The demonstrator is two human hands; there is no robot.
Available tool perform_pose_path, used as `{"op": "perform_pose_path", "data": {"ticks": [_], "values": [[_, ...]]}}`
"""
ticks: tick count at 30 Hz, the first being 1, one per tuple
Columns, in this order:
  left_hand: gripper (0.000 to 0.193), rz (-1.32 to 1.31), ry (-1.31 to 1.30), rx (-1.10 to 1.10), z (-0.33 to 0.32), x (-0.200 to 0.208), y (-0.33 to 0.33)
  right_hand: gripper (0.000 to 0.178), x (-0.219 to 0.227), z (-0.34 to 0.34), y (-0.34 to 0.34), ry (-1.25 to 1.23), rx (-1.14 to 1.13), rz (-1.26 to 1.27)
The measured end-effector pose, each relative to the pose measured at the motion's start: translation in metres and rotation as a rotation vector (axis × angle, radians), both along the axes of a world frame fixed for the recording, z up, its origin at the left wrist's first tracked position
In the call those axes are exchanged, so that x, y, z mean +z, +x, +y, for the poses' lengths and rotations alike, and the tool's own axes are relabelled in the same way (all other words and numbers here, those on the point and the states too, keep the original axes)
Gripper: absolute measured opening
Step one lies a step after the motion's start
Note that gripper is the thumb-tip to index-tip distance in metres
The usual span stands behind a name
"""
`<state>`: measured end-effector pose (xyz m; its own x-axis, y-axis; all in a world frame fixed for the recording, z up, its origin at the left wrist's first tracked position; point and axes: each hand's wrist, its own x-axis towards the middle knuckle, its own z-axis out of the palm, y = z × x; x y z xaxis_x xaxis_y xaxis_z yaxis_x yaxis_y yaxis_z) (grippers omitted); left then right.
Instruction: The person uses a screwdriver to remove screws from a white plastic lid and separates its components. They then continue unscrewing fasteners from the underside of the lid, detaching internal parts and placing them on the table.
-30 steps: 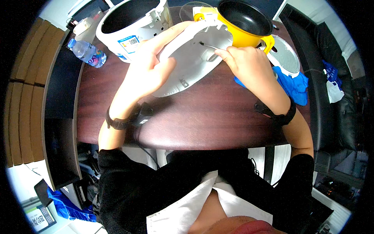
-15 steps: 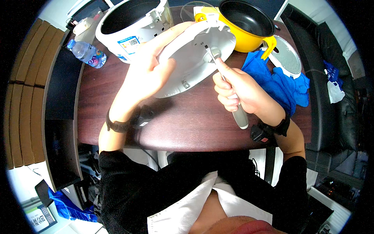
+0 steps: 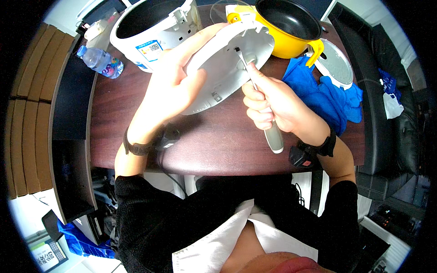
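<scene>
My left hand grips a white plastic appliance lid by its left side, with the thumb over the rim and the hollow inner side toward me. The lid is tilted above the table. Closed around the grey handle of a flat-blade screwdriver is my right hand, its thumb laid along the shaft. The screwdriver's dark tip is up against the lid's inner face, near a small dark hole or clip by the round raised part. Whether the tip touches the plastic is hard to tell.
Behind my left hand stands a white cooker body. A yellow pot with a black inside sits back right, near a blue cloth and a grey-white oval lid. A water bottle lies at the brown table's left edge.
My right hand has shifted slightly left, and the screwdriver's tip has moved a little up and left across the lid's inside. My left hand and the lid have barely moved.
</scene>
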<state>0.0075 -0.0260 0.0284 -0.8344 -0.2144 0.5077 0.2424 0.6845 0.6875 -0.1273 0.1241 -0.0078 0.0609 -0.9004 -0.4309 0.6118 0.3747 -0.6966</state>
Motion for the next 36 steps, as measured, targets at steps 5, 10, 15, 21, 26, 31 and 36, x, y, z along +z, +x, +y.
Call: {"op": "perform_pose_path", "data": {"ticks": [5,10,15,21,26,31,36], "values": [[0.058,-0.050,-0.005,0.003,0.002,0.002,0.003,0.055,0.001,0.000,0.006,0.002,0.039,-0.194],[0.058,0.000,-0.015,-0.003,0.002,0.000,0.001,0.053,-0.004,-0.002,0.003,0.006,-0.015,0.200],[0.057,-0.036,-0.019,0.014,0.003,0.003,0.000,0.047,-0.018,-0.005,-0.028,-0.257,-0.294,1.913],[0.055,-0.001,0.086,0.007,0.000,0.000,-0.004,0.050,-0.014,-0.007,-0.045,-0.431,-0.311,1.789],[0.057,-0.016,0.121,0.017,-0.004,0.001,-0.002,0.052,-0.005,0.005,-0.024,-0.026,0.005,0.271],[0.058,-0.019,0.159,0.008,-0.003,-0.002,-0.002,0.053,-0.007,-0.002,-0.015,-0.021,0.047,0.045],[0.059,-0.010,0.186,0.014,-0.001,-0.002,-0.003,0.053,-0.005,-0.005,-0.011,-0.021,0.038,0.001]]}}
